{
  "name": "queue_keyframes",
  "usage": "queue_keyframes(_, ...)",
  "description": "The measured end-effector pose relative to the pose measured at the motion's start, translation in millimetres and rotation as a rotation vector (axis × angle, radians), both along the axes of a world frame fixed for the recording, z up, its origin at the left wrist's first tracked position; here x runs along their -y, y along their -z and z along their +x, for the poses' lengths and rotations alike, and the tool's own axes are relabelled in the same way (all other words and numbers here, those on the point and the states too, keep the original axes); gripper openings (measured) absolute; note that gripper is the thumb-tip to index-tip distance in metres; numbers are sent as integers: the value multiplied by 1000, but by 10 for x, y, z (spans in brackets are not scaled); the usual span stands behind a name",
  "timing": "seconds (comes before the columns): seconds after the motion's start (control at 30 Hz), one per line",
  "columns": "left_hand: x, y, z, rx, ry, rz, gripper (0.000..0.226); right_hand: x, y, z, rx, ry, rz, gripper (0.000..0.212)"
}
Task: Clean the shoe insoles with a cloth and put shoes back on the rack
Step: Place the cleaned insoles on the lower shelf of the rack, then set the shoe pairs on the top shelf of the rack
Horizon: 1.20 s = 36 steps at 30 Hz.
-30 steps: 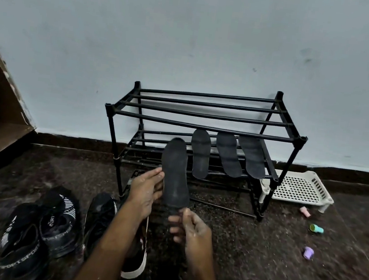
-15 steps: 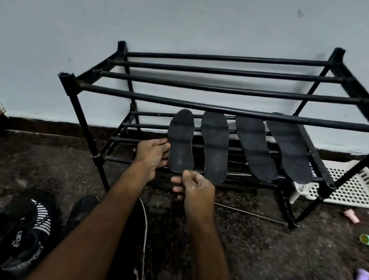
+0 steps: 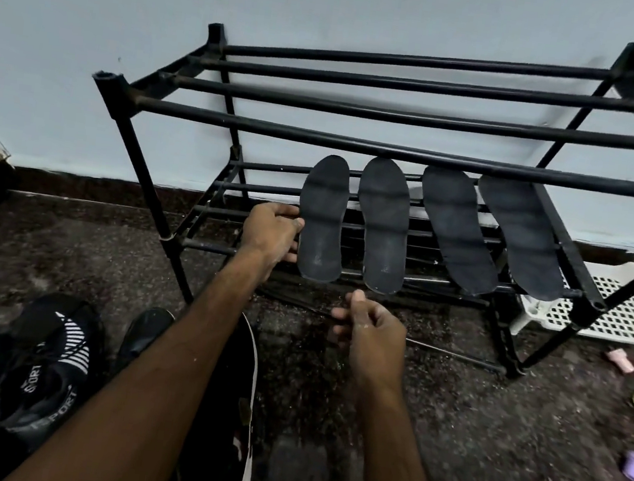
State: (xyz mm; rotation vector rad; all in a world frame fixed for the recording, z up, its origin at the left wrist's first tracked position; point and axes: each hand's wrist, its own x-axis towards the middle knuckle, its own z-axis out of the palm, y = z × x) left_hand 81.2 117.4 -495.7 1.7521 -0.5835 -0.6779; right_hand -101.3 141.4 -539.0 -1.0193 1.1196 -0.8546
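The left hand (image 3: 272, 231) pinches the near edge of an insole (image 3: 322, 217), fingers curled onto it. The right hand (image 3: 372, 327) hangs just below the heel, loosely curled and holding nothing. The insole lies across the thin bars of the rack (image 3: 359, 143), with three more insoles (image 3: 456, 229) ranged beyond it, away from the left hand. I'd worry about those bars: the heels overhang the front one, so a careless nudge could tip an insole through a gap or knock its close neighbour askew. I see no cloth. The shoes (image 3: 45, 359) outside the left forearm read "SPORT" in pale letters.
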Motion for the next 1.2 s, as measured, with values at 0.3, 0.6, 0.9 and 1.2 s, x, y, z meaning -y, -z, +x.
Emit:
queue_keyframes(0.3, 71, 14, -14, 88, 42, 21, 14, 242, -1, -78, -40, 55, -88, 25)
queue_keyframes(0.6, -212, -54, -53, 166, -34, -37, 24, 105, -82, -155, -92, -87, -52, 30)
queue_keyframes(0.9, -2483, 442, -214, 619, -143, 370, 11, -1254, 528, -388, -230, -597, -217, 35)
queue_keyframes(1.2, -3183, 762, -752, 515, 327, 869, 41, -1942, 539, -160, -833, -1075, -644, 58)
